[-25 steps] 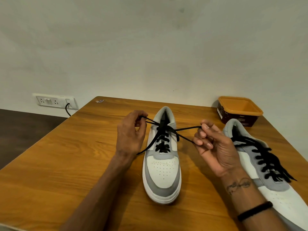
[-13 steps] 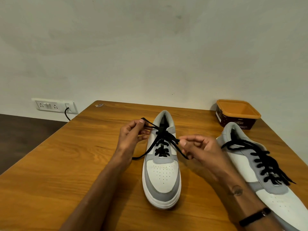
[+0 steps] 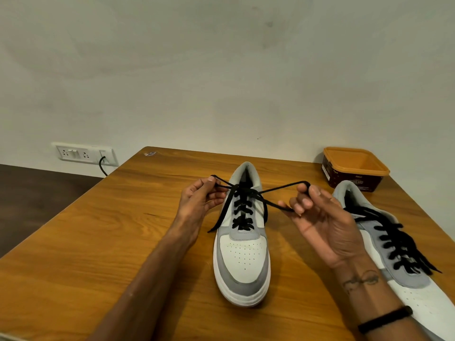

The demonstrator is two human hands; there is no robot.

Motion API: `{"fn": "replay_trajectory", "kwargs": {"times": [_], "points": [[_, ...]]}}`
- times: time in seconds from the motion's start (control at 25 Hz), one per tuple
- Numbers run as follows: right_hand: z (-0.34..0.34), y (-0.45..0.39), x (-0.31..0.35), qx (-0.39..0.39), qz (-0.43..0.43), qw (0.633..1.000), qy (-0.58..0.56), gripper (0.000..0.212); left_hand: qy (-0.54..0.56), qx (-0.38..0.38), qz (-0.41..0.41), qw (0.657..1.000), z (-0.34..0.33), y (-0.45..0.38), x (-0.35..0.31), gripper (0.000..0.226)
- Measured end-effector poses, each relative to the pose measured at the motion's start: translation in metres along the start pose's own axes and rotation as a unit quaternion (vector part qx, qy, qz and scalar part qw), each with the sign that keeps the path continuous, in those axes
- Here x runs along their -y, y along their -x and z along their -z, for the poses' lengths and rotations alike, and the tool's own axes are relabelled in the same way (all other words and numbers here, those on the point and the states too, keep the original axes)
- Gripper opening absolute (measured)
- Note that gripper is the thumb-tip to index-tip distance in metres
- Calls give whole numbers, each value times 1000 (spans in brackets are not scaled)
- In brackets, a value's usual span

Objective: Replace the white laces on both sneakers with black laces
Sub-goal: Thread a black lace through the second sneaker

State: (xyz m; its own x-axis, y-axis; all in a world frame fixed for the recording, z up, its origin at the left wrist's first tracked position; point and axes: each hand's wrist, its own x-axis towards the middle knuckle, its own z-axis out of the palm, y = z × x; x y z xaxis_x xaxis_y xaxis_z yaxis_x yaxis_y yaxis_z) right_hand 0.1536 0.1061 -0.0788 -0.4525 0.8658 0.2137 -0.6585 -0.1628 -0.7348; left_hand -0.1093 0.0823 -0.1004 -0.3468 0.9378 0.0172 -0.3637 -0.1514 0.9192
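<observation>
A white and grey sneaker (image 3: 242,252) stands in the middle of the wooden table (image 3: 98,242), toe toward me, threaded with a black lace (image 3: 242,212). My left hand (image 3: 199,200) pinches a loop of that lace to the left of the shoe's collar. My right hand (image 3: 317,212) holds the other loop out to the right, with the lace running over its fingers. The two loops cross above the tongue. A second sneaker (image 3: 398,254) with black laces lies at the right, partly behind my right wrist.
An orange-rimmed brown tub (image 3: 354,168) sits at the table's back right corner. A wall socket plate (image 3: 83,153) with a black cable plugged in is on the wall at the left. The table's left edge drops to a dark floor.
My right hand has moved out to the right, pulling its loop away from the shoe. My left hand stays by the collar with its loop.
</observation>
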Motion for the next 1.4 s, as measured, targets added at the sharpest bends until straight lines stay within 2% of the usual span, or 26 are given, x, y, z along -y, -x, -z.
{"fn": "replay_trajectory", "kwargs": {"times": [0.12, 0.16, 0.28, 0.52, 0.68, 0.84, 1.16, 1.28, 1.4], "points": [[1, -2, 0, -2, -1, 1000, -20, 33, 1, 0, 3, 1000, 0, 0, 0, 18], [0, -1, 0, -9, 3, 1000, -26, 32, 2, -1, 5, 1000, 0, 0, 0, 18], [-6, 1, 2, -42, 26, 996, -72, 13, 17, -3, 17, 1000, 0, -1, 2, 17], [-7, 3, 1, -55, 10, 989, -140, 5, 43, -12, 37, 998, 3, -3, 4, 20], [-11, 5, 11, -58, 50, 985, -156, 12, 51, -10, 45, 998, 2, -3, 4, 18], [-14, 3, 7, -57, 20, 992, -110, 19, 54, -6, 45, 998, 2, -1, 3, 18], [-17, -4, -3, -71, -36, 997, -14, 12, 75, -18, 57, 995, -3, 2, 1, 16], [-14, -4, -4, -67, -60, 996, 7, 13, 139, -49, 86, 985, -6, 1, 1, 13], [-13, -4, -4, -58, -75, 995, 27, 13, 221, -41, 120, 967, -4, -3, 2, 10]]}}
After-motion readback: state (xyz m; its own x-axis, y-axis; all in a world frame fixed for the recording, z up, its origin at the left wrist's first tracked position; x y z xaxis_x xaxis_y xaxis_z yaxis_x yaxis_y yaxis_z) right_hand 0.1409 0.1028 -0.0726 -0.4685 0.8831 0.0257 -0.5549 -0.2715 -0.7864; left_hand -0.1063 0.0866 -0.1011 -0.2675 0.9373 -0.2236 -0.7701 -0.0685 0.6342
